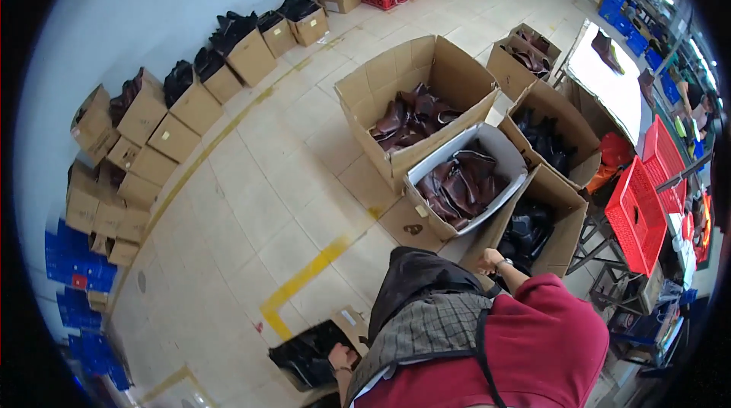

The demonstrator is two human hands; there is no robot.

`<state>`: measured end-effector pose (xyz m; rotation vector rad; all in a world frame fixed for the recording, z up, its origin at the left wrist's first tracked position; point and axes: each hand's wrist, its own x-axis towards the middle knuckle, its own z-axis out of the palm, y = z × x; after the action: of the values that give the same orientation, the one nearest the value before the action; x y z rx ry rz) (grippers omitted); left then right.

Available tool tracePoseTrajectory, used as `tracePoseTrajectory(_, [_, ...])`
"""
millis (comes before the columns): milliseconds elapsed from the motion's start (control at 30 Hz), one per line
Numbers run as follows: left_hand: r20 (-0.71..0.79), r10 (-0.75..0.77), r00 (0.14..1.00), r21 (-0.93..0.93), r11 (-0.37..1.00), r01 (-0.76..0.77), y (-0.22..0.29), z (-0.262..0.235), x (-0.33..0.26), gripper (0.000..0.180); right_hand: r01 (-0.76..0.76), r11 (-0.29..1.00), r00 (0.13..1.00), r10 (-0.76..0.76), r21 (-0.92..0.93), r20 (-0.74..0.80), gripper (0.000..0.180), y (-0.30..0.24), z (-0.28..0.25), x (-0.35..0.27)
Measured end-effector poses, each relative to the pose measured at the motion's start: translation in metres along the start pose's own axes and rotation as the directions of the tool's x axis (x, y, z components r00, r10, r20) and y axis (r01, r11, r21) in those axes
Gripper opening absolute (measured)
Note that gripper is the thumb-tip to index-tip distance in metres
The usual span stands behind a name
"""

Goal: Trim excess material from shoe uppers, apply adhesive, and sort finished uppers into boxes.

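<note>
The left hand (342, 357) gripped a box of black leather (311, 355). The right hand (489, 261) clenched a carton's edge (560, 202). Boot-filled cartons (415, 107) crowded the floor ahead.

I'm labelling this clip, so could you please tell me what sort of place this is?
Probably a shoe factory or warehouse floor: open cardboard boxes full of dark leather boots, stacked red crates, and yellow lines on the tiled floor.

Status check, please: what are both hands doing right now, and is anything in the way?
Left hand on box of black boots. Right hand at the carton of dark boots. Grip unclear. Open cartons crowd ahead.
</note>
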<state>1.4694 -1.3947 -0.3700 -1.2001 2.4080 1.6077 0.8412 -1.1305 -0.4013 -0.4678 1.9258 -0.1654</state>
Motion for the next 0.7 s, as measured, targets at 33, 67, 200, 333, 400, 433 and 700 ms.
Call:
tracePoseTrajectory(33, [-0.15, -0.426, 0.892, -0.635, 0.733, 0.243, 0.005, -0.051, 0.039, 0.038, 0.015, 1.0, 0.997, -0.017, -0.022, -0.074, 0.02, -0.012, 0.003, -0.001])
tracePoseTrajectory(67, [-0.149, -0.419, 0.895, -0.622, 0.744, 0.245, 0.017, -0.084, 0.076, 0.038, 0.071, 0.997, 0.988, -0.069, 0.011, -0.135, 0.019, -0.029, 0.006, 0.004])
tracePoseTrajectory(200, [-0.117, -0.619, 0.777, -0.786, 0.535, 0.308, 0.063, -0.194, 0.277, 0.051, 0.134, 0.945, 0.948, -0.035, 0.297, -0.317, 0.014, 0.03, 0.014, 0.093])
tracePoseTrajectory(333, [-0.185, -0.48, 0.857, -0.666, 0.703, 0.249, 0.114, -0.268, 0.425, 0.054, -0.218, 0.975, 0.936, 0.223, 0.048, -0.272, 0.035, -0.131, -0.018, 0.149])
tracePoseTrajectory(400, [-0.121, -0.478, 0.87, -0.689, 0.671, 0.273, 0.135, -0.28, 0.458, 0.048, -0.251, 0.961, 0.89, 0.278, 0.121, -0.362, 0.031, -0.214, -0.081, 0.14])
tracePoseTrajectory(433, [0.042, -0.444, 0.895, -0.806, 0.513, 0.293, 0.144, -0.289, 0.482, 0.048, -0.018, 0.989, 0.864, 0.09, 0.15, -0.496, 0.034, -0.241, -0.116, 0.147])
tracePoseTrajectory(700, [0.416, -0.596, 0.687, -0.797, 0.125, 0.591, 0.131, -0.365, 0.743, 0.038, 0.341, 0.939, 0.624, -0.262, -0.045, -0.736, 0.018, -0.557, -0.398, 0.208])
